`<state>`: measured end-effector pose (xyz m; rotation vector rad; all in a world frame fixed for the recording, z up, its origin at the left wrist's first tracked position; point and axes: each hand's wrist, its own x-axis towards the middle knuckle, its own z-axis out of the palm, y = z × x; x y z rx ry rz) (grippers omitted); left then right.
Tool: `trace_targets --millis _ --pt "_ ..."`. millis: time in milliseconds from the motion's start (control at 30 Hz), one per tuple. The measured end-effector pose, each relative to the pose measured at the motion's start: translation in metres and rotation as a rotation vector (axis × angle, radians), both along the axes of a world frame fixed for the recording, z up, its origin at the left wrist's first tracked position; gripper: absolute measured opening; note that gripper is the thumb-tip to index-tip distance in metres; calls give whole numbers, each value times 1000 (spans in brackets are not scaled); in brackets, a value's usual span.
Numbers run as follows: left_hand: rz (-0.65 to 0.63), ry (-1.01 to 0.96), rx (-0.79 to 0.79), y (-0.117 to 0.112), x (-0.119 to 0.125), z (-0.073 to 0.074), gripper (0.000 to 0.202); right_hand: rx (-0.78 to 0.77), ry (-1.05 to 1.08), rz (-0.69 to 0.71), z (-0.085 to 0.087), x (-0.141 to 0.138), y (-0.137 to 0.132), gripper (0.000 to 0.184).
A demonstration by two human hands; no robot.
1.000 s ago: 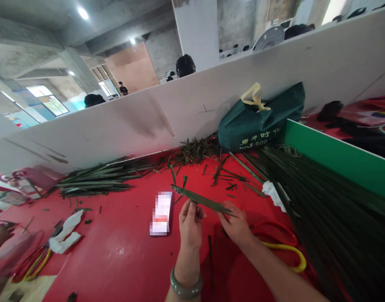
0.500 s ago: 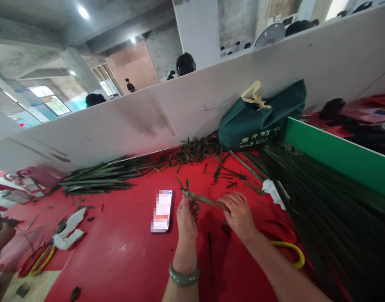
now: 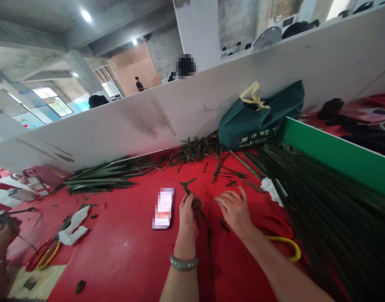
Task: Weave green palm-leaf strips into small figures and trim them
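Observation:
My left hand point(image 3: 186, 214), with a green bangle point(image 3: 184, 263) at the wrist, is closed on a folded piece of green leaf strips point(image 3: 186, 188). Its short ends stick out above my fingers, and the part inside the grip is hidden. To the right, my right hand point(image 3: 235, 208) hovers apart from the piece, fingers loosely bent and spread, with nothing visible in them. Scissors with red and yellow handles point(image 3: 295, 251) lie partly under my right forearm. A lit phone point(image 3: 163, 209) lies left of my left hand.
Long dark leaf strips point(image 3: 334, 209) cover the right side beside a green divider point(image 3: 334, 144). More strips point(image 3: 101, 178) and clippings point(image 3: 199, 149) lie along the white partition point(image 3: 123, 130), near a green bag point(image 3: 258, 121). At far left, another person's hand point(image 3: 3, 230) works near scissors point(image 3: 48, 253).
My right hand has let go of the leaf strip it was holding out to the right, and its fingers have spread. The strip no longer stretches between my hands; the piece stays in my left hand.

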<state>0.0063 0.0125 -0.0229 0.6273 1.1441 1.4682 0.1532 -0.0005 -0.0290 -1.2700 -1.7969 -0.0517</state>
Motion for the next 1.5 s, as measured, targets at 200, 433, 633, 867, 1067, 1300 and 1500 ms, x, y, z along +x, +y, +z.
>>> trace_targets --millis 200,433,633,867,1067,1300,1500 --pt "25 10 -68 2 -1 -2 19 17 11 -40 0 3 3 13" --pt "83 39 -23 4 -2 -2 24 -1 -20 -36 1 2 1 11" --pt "125 51 -25 4 -4 -1 24 49 35 -41 2 7 2 10" --pt "161 12 6 4 -5 0 27 17 614 -122 -3 27 11 29" --pt "179 2 8 4 -3 3 22 -75 1124 -65 -7 32 15 31" --pt "135 -7 16 -1 1 7 20 -309 -24 33 0 55 -32 18" --pt "136 -76 7 2 1 2 24 -304 -497 -8 -15 87 -67 21"
